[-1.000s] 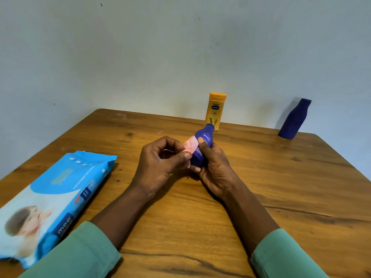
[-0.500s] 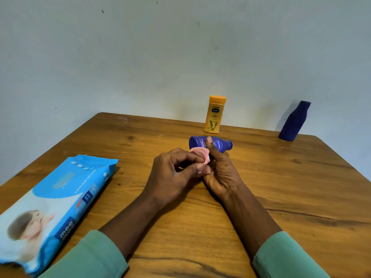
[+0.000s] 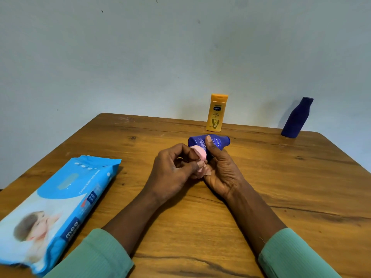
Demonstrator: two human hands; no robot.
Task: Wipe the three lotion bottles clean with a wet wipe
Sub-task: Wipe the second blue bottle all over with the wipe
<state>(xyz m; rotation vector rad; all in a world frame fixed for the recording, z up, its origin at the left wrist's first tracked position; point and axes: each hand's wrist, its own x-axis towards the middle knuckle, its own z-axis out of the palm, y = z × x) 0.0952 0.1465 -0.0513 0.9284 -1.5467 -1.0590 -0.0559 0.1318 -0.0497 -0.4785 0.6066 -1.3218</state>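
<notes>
My right hand [image 3: 219,171] grips a small blue lotion bottle [image 3: 217,141], held sideways above the table, thumb across its label. My left hand [image 3: 173,169] pinches a crumpled pink wet wipe [image 3: 199,154] and presses it against the bottle's near side. A yellow lotion bottle [image 3: 216,113] stands upright at the table's far edge, behind my hands. A dark blue bottle [image 3: 297,118] stands at the far right corner by the wall. Part of the small bottle is hidden by my fingers and the wipe.
A blue pack of wet wipes [image 3: 54,205] lies flat on the wooden table [image 3: 301,187] at the near left, reaching past the table's edge. A pale wall rises right behind the table's far edge.
My right hand has turned the small blue bottle from tilted upright to lying sideways. The wipe in my left hand has slid down along the bottle's near side.
</notes>
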